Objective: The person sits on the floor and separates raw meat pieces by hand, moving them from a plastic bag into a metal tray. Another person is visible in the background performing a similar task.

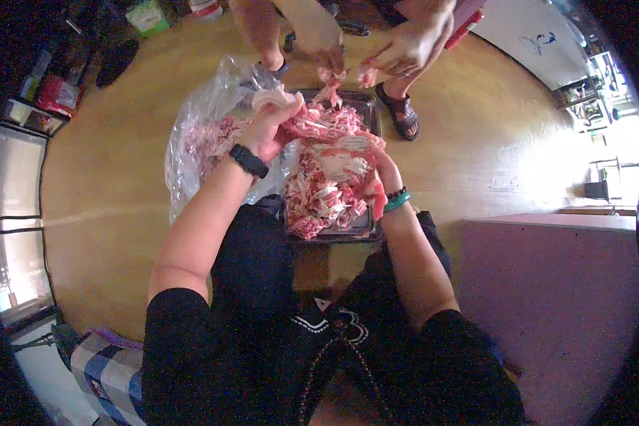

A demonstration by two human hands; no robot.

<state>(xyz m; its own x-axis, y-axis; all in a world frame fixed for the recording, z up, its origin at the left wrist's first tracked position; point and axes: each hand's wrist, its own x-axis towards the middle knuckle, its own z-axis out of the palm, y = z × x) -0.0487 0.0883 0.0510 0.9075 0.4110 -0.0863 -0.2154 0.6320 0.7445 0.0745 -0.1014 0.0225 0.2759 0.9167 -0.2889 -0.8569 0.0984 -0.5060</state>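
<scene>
A large strip of raw, fatty meat (335,133) is stretched between my two hands. My left hand (271,128), with a black band at the wrist, grips its left end. The other end is in my right hand (386,165), which wears a green bangle and dark beads. Beneath lies a dark rectangular tray (373,114) heaped with pink and white raw meat pieces (325,197). Left of the tray, partly behind my left forearm, a clear plastic bag (183,170) contains more raw meat (210,141).
Across the tray, another person's hands (325,42) hold small meat scraps (330,85); that person's sandalled foot (402,114) is beside the tray's far right corner. A purple box-like surface (543,298) stands at my right. A checked fabric item (106,367) lies at lower left.
</scene>
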